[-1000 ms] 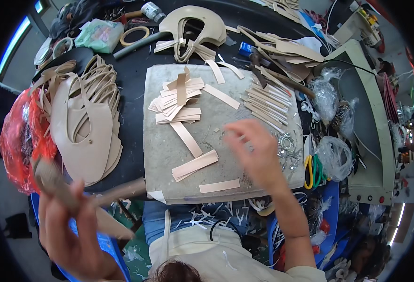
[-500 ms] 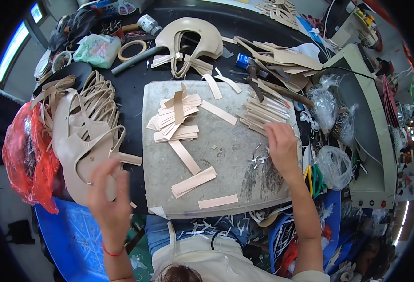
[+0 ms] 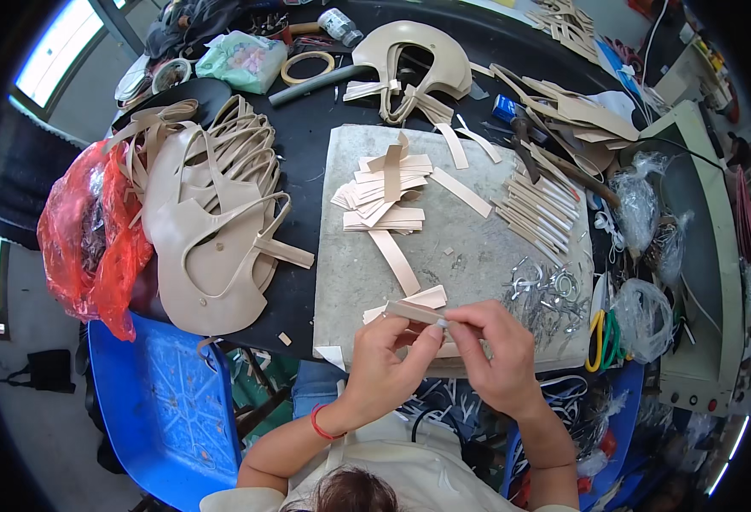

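Observation:
Both hands meet over the near edge of a grey slab (image 3: pixel 469 282). My left hand (image 3: pixel 390 354) grips a narrow beige strip (image 3: pixel 415 312) between thumb and fingers. My right hand (image 3: pixel 496 354) pinches the right end of that strip, where a small white bit shows. Under and behind the fingers, flat pale strips (image 3: pixel 429 296) lie partly hidden. Farther off on the slab is a loose pile of pale strips (image 3: pixel 367 192), and a row of narrow strips (image 3: pixel 536 213) lies side by side at the right.
Beige leather uppers (image 3: pixel 200 256) are stacked at the left beside a red plastic bag (image 3: pixel 85 256). A blue tray (image 3: pixel 162 401) sits below them. Yellow-handled scissors (image 3: pixel 596 340), a hammer (image 3: pixel 524 145) and clear plastic bags (image 3: pixel 644 316) lie along the right. Another curved upper (image 3: pixel 452 51) stands behind.
My right hand has left the row of narrow strips and my left hand has left the uppers. They have come together on one strip. The view has shifted, moving the scene rightward.

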